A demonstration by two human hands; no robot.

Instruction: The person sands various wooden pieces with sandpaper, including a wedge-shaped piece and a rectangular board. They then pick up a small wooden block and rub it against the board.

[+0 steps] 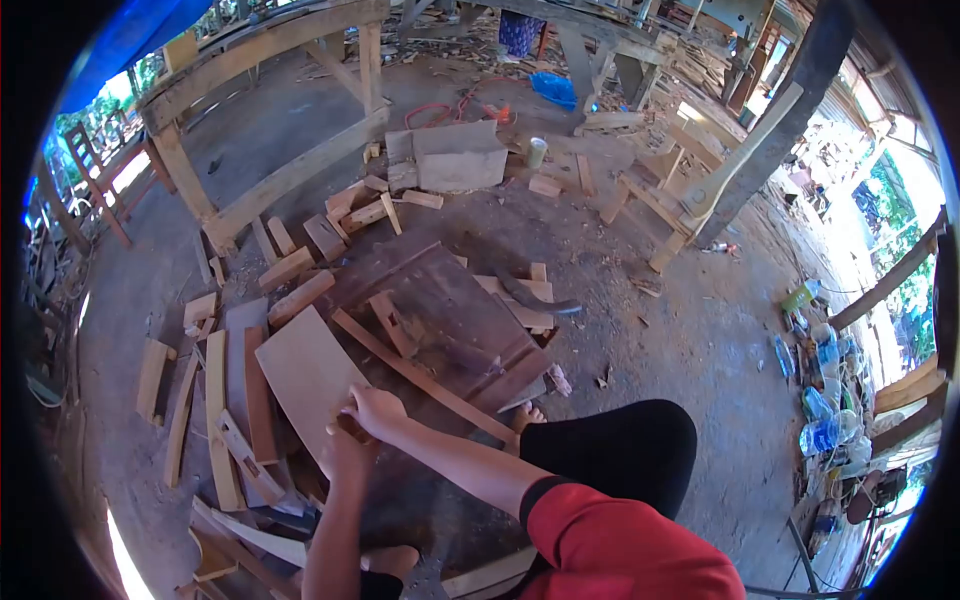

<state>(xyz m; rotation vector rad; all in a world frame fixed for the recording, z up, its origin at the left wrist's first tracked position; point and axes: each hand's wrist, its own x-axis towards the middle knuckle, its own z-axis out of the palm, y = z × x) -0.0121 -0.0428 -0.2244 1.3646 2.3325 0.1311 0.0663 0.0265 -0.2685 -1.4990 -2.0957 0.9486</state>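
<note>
My right hand (378, 412) is closed at the lower right edge of a flat, pale wooden panel (308, 372). Just below it, my left hand (352, 450) is closed too, close against the right one. Something small and brown shows between the two hands, too hidden to name. The panel lies tilted across several wooden pieces, left of a dark reddish-brown board (450, 305). A long narrow strip of wood (425, 375) runs diagonally over that board, beside my right forearm.
Curved and straight wood pieces (218, 420) lie on the left. Wooden blocks (325, 238) and a cardboard sheet (460, 157) are ahead. A wooden workbench frame (290, 185) stands upper left, a small wooden chair frame (655, 205) upper right. Plastic bottles (825, 432) line the right side.
</note>
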